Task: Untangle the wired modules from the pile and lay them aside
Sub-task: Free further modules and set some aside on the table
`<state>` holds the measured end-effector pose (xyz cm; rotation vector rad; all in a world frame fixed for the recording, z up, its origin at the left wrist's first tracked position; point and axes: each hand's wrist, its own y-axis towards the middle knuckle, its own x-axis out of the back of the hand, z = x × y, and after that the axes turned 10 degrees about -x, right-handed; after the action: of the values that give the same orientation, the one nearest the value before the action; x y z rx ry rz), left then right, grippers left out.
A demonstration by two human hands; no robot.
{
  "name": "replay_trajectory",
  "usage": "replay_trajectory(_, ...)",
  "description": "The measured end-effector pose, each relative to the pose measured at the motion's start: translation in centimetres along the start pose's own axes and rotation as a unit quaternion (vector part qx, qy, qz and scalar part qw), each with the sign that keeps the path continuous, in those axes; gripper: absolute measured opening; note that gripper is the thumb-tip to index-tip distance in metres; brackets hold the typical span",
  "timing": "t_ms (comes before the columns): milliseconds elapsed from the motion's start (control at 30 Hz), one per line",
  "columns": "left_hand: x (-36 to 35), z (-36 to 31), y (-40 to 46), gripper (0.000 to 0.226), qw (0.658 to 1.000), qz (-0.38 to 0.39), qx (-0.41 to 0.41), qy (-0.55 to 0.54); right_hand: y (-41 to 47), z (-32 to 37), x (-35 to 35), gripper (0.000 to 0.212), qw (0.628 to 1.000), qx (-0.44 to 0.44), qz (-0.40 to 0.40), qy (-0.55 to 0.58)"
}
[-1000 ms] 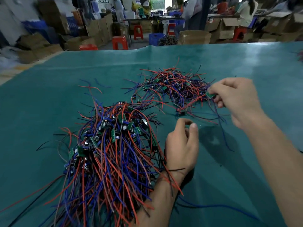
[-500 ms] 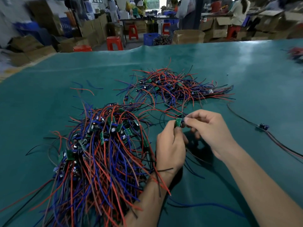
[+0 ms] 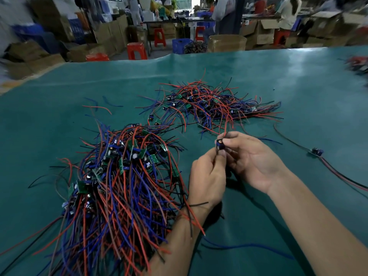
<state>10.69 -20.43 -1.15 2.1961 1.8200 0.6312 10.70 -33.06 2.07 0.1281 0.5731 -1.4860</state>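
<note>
**Module turned over between both hands**

The right hand (image 3: 253,162) pinches a small module (image 3: 220,144) that half a second ago showed its green board and now shows a dark face. The left hand (image 3: 207,176) grips below it, apparently on its wires. It sits just nearer than the far pile (image 3: 209,104); the near bundle (image 3: 119,180) lies unchanged on the green table (image 3: 298,86).

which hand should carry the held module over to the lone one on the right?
Right, probably. The right hand already pinches the module and sits nearer the laid-aside module. The left hand grips below it, its forearm against the near pile; it would have to cross over.
</note>
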Motion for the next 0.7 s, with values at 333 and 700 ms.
replay_trajectory(333,-0.2,0.5,0.0,0.024,0.998,-0.021,-0.025,0.06,0.8,-0.6,0.2,0.011,0.958,0.153,-0.171,-0.173)
replay_trajectory(700,-0.4,0.7,0.0,0.024,0.999,-0.022,-0.002,0.037,0.8,-0.5,0.6,0.022,0.928,0.236,-0.197,-0.208)
